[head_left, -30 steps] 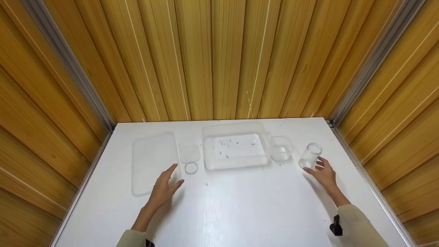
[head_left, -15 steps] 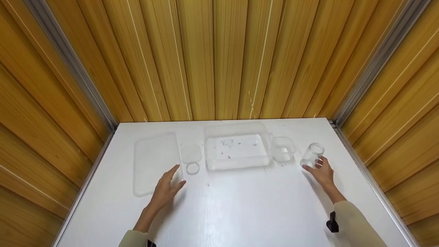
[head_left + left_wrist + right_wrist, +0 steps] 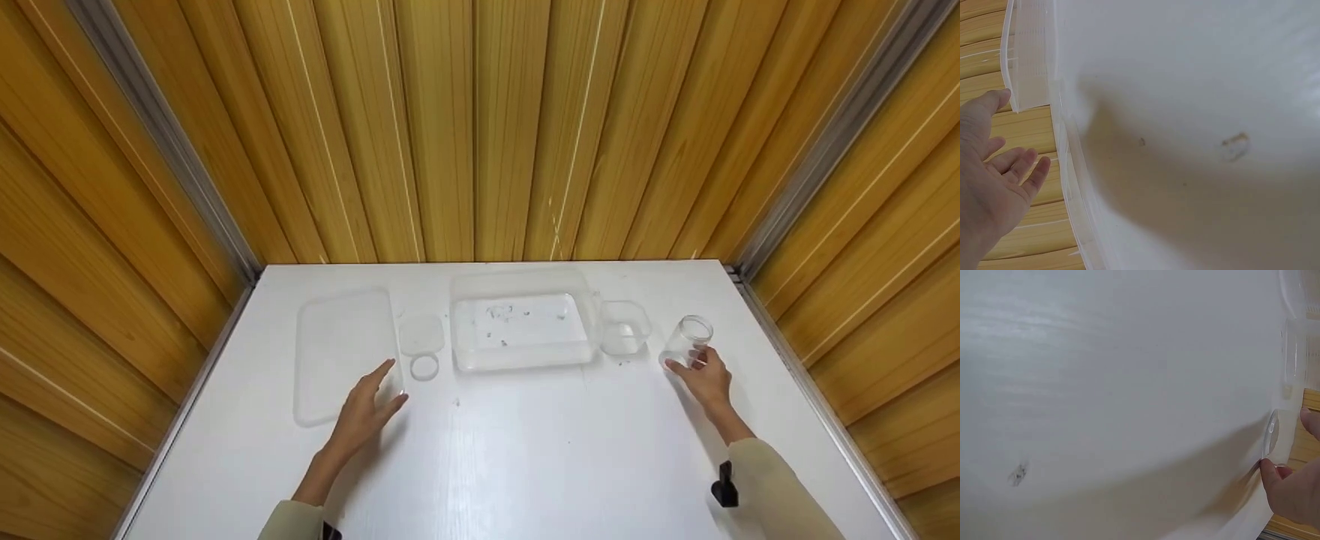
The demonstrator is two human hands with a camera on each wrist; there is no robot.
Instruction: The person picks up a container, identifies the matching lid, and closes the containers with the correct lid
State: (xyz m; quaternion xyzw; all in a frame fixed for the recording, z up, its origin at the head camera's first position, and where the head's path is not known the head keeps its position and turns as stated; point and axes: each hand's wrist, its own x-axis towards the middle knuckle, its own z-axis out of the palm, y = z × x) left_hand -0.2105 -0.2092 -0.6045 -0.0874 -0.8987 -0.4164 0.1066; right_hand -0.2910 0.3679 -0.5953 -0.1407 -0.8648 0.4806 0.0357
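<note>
A clear upright jar [image 3: 686, 341] stands at the right of the white table. My right hand [image 3: 707, 381] holds it low down, thumb in front and fingers round its right side; in the right wrist view, the thumb of the hand [image 3: 1296, 492] meets the edge of the jar's base [image 3: 1270, 433]. My left hand [image 3: 360, 414] hovers with spread, relaxed fingers by the right edge of a large translucent lid [image 3: 341, 352], holding nothing. The left wrist view also shows this hand [image 3: 991, 180] empty. A small ring-shaped lid [image 3: 424, 367] lies just beyond its fingertips.
A large clear container [image 3: 521, 358] stands at the middle back, with a smaller clear container [image 3: 624, 337] close to its right. A small squarish lid [image 3: 421, 334] lies behind the ring-shaped one. Wood-patterned walls [image 3: 495, 150] rise behind the table [image 3: 510, 465].
My right hand has drawn slightly closer round the jar. The head view has shifted a little; my left hand stays nearly where it was.
</note>
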